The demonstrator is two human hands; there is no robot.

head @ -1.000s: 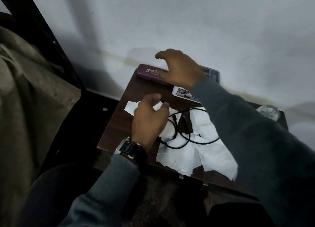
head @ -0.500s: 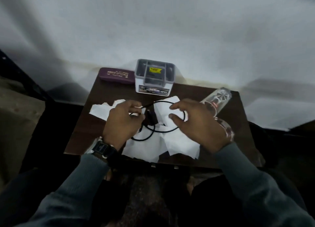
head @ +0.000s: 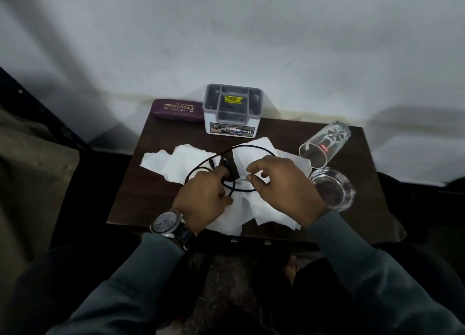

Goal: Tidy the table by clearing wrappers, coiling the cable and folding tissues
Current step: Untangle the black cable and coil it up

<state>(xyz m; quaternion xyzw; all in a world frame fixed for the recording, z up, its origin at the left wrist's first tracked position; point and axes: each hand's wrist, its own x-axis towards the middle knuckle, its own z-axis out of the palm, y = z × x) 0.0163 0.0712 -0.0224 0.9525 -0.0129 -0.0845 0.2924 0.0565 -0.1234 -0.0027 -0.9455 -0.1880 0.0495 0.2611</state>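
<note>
A thin black cable (head: 254,147) lies in loose loops over several crumpled white tissues (head: 183,164) on a small dark wooden table (head: 281,133). My left hand (head: 203,198), with a watch on its wrist, pinches the cable near its two black plug ends (head: 232,169). Just to the right, my right hand (head: 284,191) pinches the same cable between thumb and forefinger at the loop's lower part. Both hands hover over the middle of the tissues and hide part of them.
At the back of the table stand a purple spectacle case (head: 178,109) and a grey compartment box (head: 232,108) with a yellow label. On the right, a clear glass (head: 324,143) lies on its side, with a glass ashtray (head: 332,188) beside my right wrist. A white wall rises behind.
My right hand left the back of the table and came down to the cable. Both hands now pinch it, and the loop has opened wider. The camera view shifted to centre the table.
</note>
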